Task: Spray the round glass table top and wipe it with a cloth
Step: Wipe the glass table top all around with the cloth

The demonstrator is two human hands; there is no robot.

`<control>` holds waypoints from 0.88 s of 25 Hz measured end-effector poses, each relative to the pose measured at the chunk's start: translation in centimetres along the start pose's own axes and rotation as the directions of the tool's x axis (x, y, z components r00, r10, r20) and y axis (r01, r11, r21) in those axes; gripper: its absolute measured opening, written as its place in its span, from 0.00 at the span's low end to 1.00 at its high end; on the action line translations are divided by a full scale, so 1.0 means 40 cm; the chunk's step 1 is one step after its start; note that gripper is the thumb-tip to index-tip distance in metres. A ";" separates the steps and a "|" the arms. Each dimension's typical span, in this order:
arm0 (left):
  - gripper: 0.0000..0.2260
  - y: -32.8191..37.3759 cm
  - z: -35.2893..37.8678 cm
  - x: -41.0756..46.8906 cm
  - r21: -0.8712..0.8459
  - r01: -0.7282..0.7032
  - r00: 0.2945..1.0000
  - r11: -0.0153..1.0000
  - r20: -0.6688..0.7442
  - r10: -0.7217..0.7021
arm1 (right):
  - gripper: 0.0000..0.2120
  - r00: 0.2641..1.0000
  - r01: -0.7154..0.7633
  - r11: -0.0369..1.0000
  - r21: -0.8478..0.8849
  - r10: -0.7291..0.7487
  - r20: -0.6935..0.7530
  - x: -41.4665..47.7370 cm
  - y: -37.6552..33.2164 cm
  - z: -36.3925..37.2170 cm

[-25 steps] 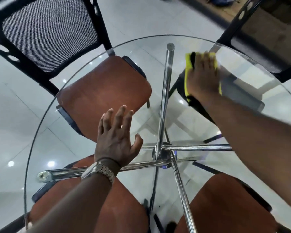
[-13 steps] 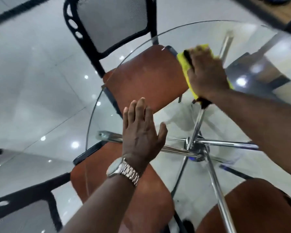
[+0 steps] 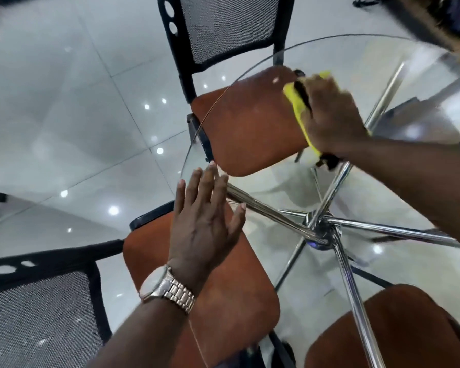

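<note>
The round glass table top (image 3: 290, 192) fills the right and middle of the head view, with chrome legs showing through it. My right hand (image 3: 332, 118) lies flat on a yellow cloth (image 3: 299, 108) with a black edge and presses it on the glass over the far chair seat. My left hand (image 3: 205, 224) rests flat on the glass near its left rim, fingers straight and spread, a metal watch on the wrist. No spray bottle is in view.
Three chairs with brown seats and black mesh backs are tucked under the glass: one far (image 3: 245, 123), one near left (image 3: 205, 293), one near right (image 3: 388, 330). The chrome hub (image 3: 319, 229) joins the legs. Shiny white floor tiles (image 3: 64, 115) lie to the left.
My right hand has slid the yellow cloth leftward across the glass, from beyond the chrome leg to over the far chair seat. The view has swung left. My left hand stays flat on the glass.
</note>
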State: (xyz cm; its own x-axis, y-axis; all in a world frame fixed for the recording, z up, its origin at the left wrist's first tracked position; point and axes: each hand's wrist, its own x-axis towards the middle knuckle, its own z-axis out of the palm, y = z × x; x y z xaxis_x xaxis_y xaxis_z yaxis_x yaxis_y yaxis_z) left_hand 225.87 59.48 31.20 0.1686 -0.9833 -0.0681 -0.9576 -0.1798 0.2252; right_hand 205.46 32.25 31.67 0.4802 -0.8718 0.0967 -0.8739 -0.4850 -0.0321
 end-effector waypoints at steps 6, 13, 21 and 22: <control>0.28 -0.060 -0.017 -0.140 -0.099 0.192 0.978 0.976 -0.067 -0.199 | 0.31 0.957 0.280 0.960 0.004 -0.279 0.082 -0.107 -0.388 0.013; 0.29 -0.089 0.010 -0.315 -0.227 0.192 0.978 0.955 -0.039 -0.206 | 0.29 0.963 0.253 0.966 0.055 -0.257 0.078 -0.209 -0.251 -0.016; 0.23 -0.022 -0.028 -0.416 -0.299 0.196 0.920 0.934 -0.274 -0.281 | 0.31 0.792 0.583 0.796 0.161 -0.601 0.104 -0.769 -0.417 -0.058; 0.22 -0.007 -0.024 -0.426 -0.261 0.174 0.939 0.949 -0.245 -0.240 | 0.31 0.723 0.658 0.735 0.164 -0.677 0.135 -0.816 -0.338 -0.070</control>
State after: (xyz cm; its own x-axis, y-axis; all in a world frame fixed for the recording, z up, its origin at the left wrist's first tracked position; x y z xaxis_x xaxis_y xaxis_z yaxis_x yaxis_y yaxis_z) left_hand 223.49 76.27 33.21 0.4454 -0.8872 0.1205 -0.8189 -0.3492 0.4555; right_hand 201.40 67.44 31.73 0.9493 -0.3113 -0.0429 -0.3143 -0.9413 -0.1233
